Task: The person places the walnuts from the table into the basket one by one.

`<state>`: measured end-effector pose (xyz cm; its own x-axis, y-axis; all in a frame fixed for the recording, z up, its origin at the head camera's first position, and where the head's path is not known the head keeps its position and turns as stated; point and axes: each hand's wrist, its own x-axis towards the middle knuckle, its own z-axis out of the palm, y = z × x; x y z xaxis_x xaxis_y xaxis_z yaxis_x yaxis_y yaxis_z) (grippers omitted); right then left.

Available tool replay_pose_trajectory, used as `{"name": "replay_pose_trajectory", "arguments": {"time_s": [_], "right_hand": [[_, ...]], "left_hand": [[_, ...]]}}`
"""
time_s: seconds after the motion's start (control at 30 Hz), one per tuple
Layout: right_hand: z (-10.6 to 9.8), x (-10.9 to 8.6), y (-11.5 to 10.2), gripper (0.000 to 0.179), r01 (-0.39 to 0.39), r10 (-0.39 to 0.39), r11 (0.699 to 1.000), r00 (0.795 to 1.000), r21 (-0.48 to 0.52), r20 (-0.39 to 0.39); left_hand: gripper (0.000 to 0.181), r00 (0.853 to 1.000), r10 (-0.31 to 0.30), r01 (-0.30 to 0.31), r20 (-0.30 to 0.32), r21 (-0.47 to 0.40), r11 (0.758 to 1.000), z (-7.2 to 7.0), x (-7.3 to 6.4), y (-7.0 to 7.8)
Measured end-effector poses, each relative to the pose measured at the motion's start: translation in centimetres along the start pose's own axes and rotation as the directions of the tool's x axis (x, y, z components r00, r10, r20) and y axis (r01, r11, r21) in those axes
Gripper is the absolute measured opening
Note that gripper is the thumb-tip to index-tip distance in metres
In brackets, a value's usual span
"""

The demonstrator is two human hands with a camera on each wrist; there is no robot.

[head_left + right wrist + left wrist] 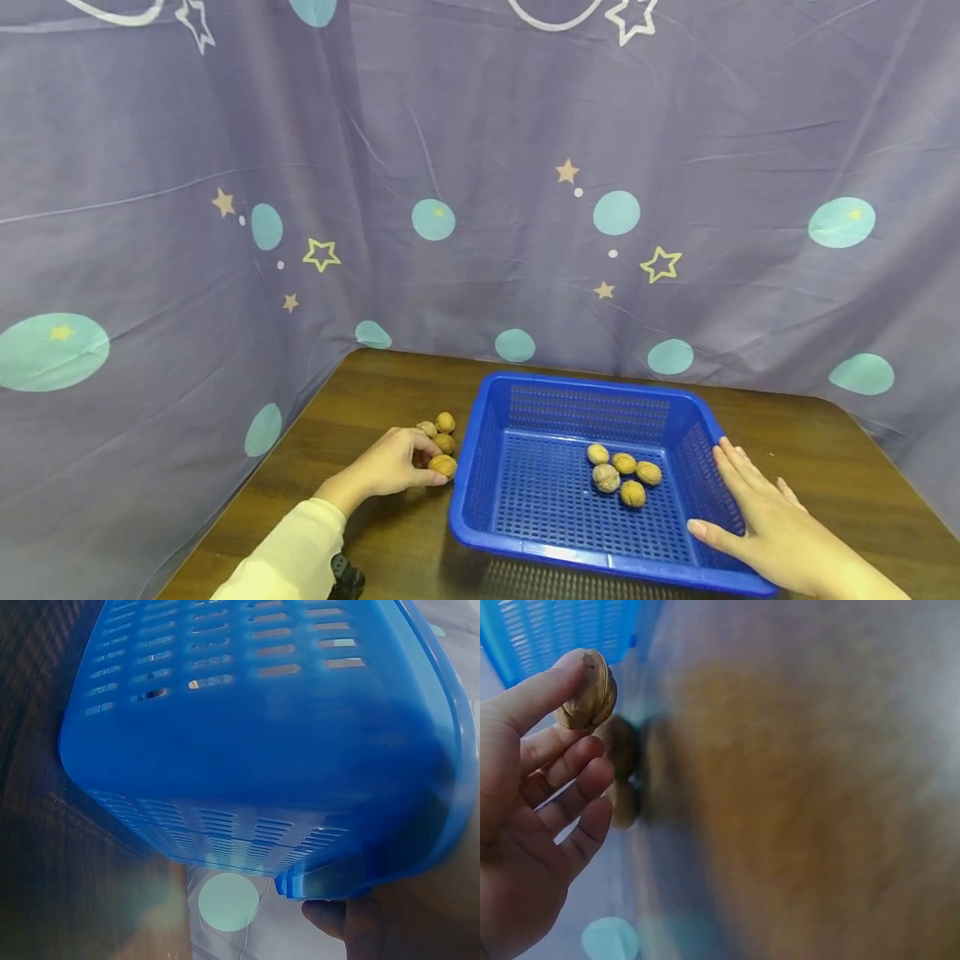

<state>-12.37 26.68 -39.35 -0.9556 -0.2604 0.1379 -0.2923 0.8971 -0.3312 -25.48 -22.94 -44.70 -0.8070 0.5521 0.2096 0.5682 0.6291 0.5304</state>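
Observation:
My left hand [396, 463] pinches a walnut [442, 467] between thumb and fingers, just left of a blue plastic basket [585, 557]. In the left wrist view the thumb lies over the walnut [598, 690] and the other fingers curve loosely below it. Three more walnuts [444, 443] lie on the table right behind that hand. Several walnuts [632, 494] sit in the basket, right of its middle. My right hand [780, 525] rests on the basket's right rim, fingers extended along it and thumb over the inner side.
A dark wooden table [847, 467] carries the basket, whose walls and floor are perforated. Behind and to the left hangs a grey-purple curtain [480, 167] with stars and teal dots. A black strap device [347, 577] is at the left wrist.

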Motion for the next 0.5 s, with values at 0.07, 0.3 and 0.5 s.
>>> {"name": "replay_pose_trajectory", "arguments": {"time_s": [0.07,0.3,0.5], "right_hand": [[0.0,0.0,0.0,0.097,-0.003,0.003,1.0,1.0,0.0,0.002],[0.1,0.1,0.0,0.098,-0.002,0.002,1.0,1.0,-0.003,0.0],[0.0,0.1,-0.1,0.098,0.004,-0.004,1.0,1.0,-0.008,-0.004]], "left_hand": [[0.023,1.0,0.01,-0.01,-0.03,-0.001,1.0,-0.7,0.0,0.0],[0.028,0.994,0.0,-0.008,-0.107,-0.074,0.997,-3.5,0.5,0.7],[0.028,0.988,0.033,-0.044,-0.149,-0.069,0.997,-5.8,1.8,3.0]]}}
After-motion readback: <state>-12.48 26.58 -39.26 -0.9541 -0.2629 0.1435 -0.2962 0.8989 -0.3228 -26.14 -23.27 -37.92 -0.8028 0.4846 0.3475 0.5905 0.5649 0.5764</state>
